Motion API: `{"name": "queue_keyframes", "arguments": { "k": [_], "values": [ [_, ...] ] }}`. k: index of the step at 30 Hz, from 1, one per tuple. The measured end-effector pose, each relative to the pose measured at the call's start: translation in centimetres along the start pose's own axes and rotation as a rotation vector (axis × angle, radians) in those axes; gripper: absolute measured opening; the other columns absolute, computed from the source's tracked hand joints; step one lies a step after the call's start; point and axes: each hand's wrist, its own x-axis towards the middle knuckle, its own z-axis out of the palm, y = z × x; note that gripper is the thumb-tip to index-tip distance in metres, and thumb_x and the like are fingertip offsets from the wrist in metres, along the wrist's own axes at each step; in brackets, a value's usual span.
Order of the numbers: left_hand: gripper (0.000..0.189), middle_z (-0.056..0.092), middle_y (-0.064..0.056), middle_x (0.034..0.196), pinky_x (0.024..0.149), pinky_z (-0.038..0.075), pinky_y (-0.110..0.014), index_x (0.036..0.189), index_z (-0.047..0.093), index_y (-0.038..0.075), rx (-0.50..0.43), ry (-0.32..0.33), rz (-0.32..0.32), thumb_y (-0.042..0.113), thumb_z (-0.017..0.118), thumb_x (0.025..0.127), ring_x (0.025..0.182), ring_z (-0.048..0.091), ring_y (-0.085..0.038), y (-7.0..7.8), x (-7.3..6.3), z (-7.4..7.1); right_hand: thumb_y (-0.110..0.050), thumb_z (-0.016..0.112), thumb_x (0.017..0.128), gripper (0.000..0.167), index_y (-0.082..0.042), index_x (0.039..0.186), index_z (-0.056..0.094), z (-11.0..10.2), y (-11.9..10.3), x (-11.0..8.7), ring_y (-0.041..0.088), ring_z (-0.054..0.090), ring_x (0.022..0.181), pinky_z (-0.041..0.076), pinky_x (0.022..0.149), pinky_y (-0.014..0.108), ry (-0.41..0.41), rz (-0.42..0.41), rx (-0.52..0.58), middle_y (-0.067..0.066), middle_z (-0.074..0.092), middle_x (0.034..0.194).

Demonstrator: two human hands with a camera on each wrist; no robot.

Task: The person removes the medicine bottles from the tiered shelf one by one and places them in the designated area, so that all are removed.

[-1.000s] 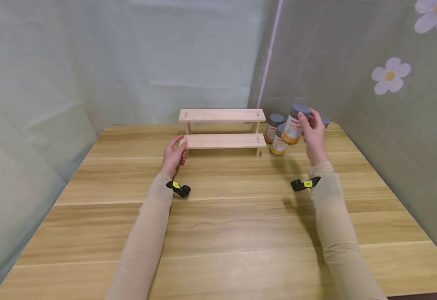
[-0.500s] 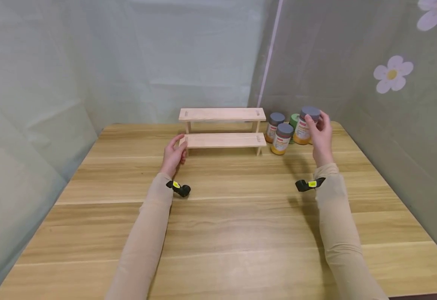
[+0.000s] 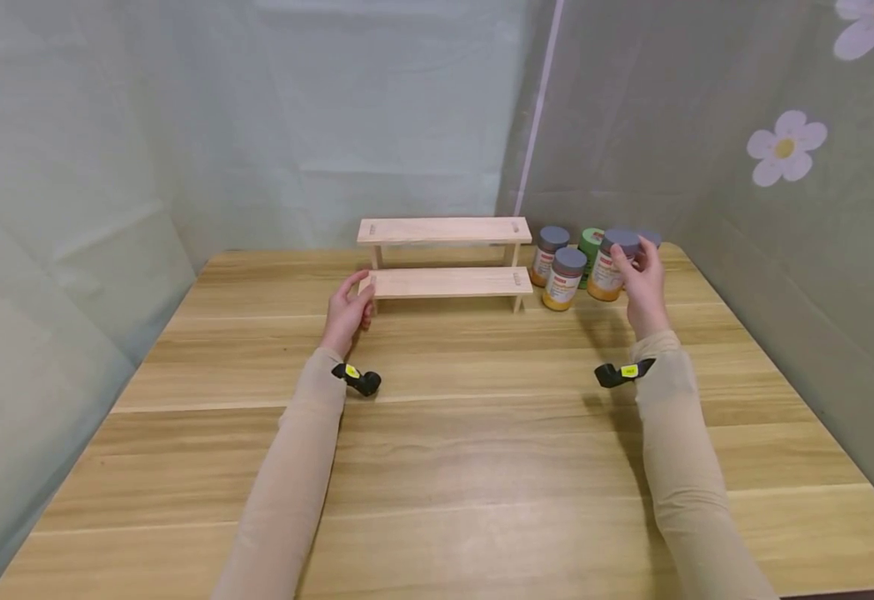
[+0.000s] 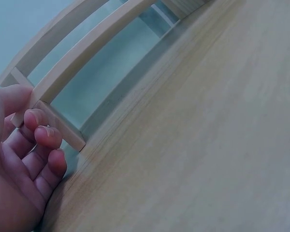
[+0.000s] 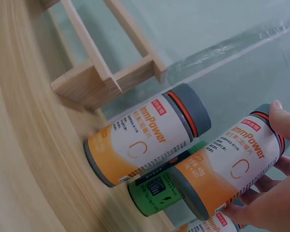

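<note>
My left hand point(image 3: 347, 315) pinches the left end of a two-step wooden shelf point(image 3: 444, 283), thumb on the lower board and fingertips beneath it, as the left wrist view shows. A supplement bottle point(image 3: 606, 273) with a grey lid and a white-and-orange label is in my right hand point(image 3: 645, 287), gripped near its lid. In the right wrist view this held bottle point(image 5: 227, 169) leans in front of a green container point(image 5: 154, 193). Beside it stands a matching supplement bottle point(image 5: 147, 137), close to the shelf's right end.
Another grey-lidded bottle point(image 3: 544, 260) stands behind the front one, right of the shelf. One more grey lid point(image 3: 651, 238) shows behind my right hand. The wooden table point(image 3: 437, 433) stretches toward me, with a pale curtain point(image 3: 407, 108) behind it.
My right hand has carried the bottle right and then lower, from in front of the standing bottle to beside the green container, which has come into view. My left hand stays put.
</note>
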Motion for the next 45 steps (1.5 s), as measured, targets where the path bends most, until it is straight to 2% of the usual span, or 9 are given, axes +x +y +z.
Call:
{"name": "queue_keyframes", "arguments": {
  "k": [3, 9, 15, 18, 24, 31, 35, 41, 45],
  "values": [
    [0.048, 0.048, 0.002, 0.055, 0.046, 0.039, -0.023, 0.144, 0.042, 0.012, -0.005, -0.003, -0.001, 0.017, 0.055, 0.099, 0.048, 0.043, -0.010, 0.0, 0.0, 0.0, -0.026, 0.062, 0.094, 0.049, -0.016, 0.138, 0.043, -0.1, 0.1, 0.2, 0.004, 0.045, 0.099, 0.036, 0.085, 0.024, 0.010, 0.002, -0.011, -0.014, 0.050, 0.107],
    [0.049, 0.048, 0.003, 0.055, 0.045, 0.038, -0.022, 0.145, 0.041, 0.011, -0.030, -0.015, -0.004, 0.016, 0.056, 0.098, 0.047, 0.043, -0.010, 0.0, 0.3, -0.1, -0.028, 0.058, 0.096, 0.056, -0.013, 0.145, 0.036, -0.4, 0.7, 0.9, 0.004, 0.043, 0.110, 0.034, 0.104, 0.028, 0.005, 0.026, -0.084, -0.009, 0.048, 0.121],
    [0.048, 0.048, 0.002, 0.057, 0.047, 0.039, -0.023, 0.145, 0.041, 0.012, -0.007, -0.017, -0.008, 0.018, 0.055, 0.099, 0.048, 0.043, -0.011, 0.4, 0.3, 0.0, -0.027, 0.055, 0.098, 0.049, -0.015, 0.142, 0.038, -0.6, 1.3, 1.4, 0.010, 0.041, 0.123, 0.029, 0.115, 0.031, 0.005, 0.063, -0.073, -0.004, 0.044, 0.131],
    [0.048, 0.048, 0.002, 0.057, 0.047, 0.039, -0.023, 0.144, 0.042, 0.013, -0.003, -0.015, -0.007, 0.018, 0.055, 0.099, 0.049, 0.043, -0.011, 0.5, 0.3, 0.1, -0.026, 0.056, 0.097, 0.050, -0.015, 0.142, 0.037, -0.6, 1.5, 1.5, 0.008, 0.043, 0.121, 0.032, 0.111, 0.029, 0.002, 0.069, -0.063, -0.006, 0.045, 0.128],
    [0.047, 0.047, 0.002, 0.056, 0.046, 0.039, -0.022, 0.144, 0.042, 0.013, -0.015, -0.016, -0.021, 0.017, 0.055, 0.099, 0.048, 0.043, -0.011, 0.3, 0.2, 0.2, -0.029, 0.057, 0.097, 0.055, -0.011, 0.144, 0.034, -0.6, 1.7, 1.7, 0.002, 0.043, 0.102, 0.036, 0.093, 0.024, -0.041, 0.051, -0.117, -0.008, 0.046, 0.119],
    [0.048, 0.047, 0.003, 0.055, 0.047, 0.039, -0.022, 0.145, 0.042, 0.013, -0.005, -0.020, -0.021, 0.018, 0.054, 0.099, 0.048, 0.043, -0.010, 0.0, 0.1, 0.2, -0.027, 0.053, 0.099, 0.060, -0.004, 0.147, 0.025, -1.0, 2.4, 1.7, 0.002, 0.040, 0.103, 0.035, 0.090, 0.019, -0.110, -0.008, -0.288, 0.006, 0.040, 0.133],
    [0.047, 0.047, 0.002, 0.056, 0.046, 0.039, -0.022, 0.144, 0.043, 0.013, -0.015, -0.011, -0.017, 0.018, 0.055, 0.099, 0.048, 0.043, -0.011, -0.1, 0.2, 0.1, -0.025, 0.050, 0.100, 0.060, -0.001, 0.148, 0.022, -1.4, 3.1, 1.9, 0.002, 0.041, 0.106, 0.035, 0.095, 0.020, -0.172, -0.065, -0.354, 0.016, 0.039, 0.139],
    [0.047, 0.047, 0.002, 0.055, 0.045, 0.038, -0.022, 0.143, 0.043, 0.012, -0.030, -0.007, 0.000, 0.016, 0.056, 0.098, 0.047, 0.042, -0.010, -0.2, 0.2, 0.0, -0.027, 0.046, 0.102, 0.058, -0.002, 0.149, 0.021, -2.2, 3.9, 2.4, 0.019, 0.042, 0.124, 0.034, 0.107, 0.034, -0.230, -0.100, -0.339, 0.023, 0.033, 0.146],
    [0.047, 0.047, 0.003, 0.054, 0.045, 0.038, -0.022, 0.144, 0.043, 0.011, -0.037, -0.007, 0.000, 0.015, 0.055, 0.098, 0.046, 0.042, -0.010, -0.2, 0.2, -0.1, -0.028, 0.043, 0.102, 0.060, -0.004, 0.150, 0.016, -2.7, 4.2, 2.7, 0.031, 0.034, 0.137, 0.033, 0.112, 0.042, -0.278, -0.088, -0.326, 0.024, 0.027, 0.151]
  ]
}}
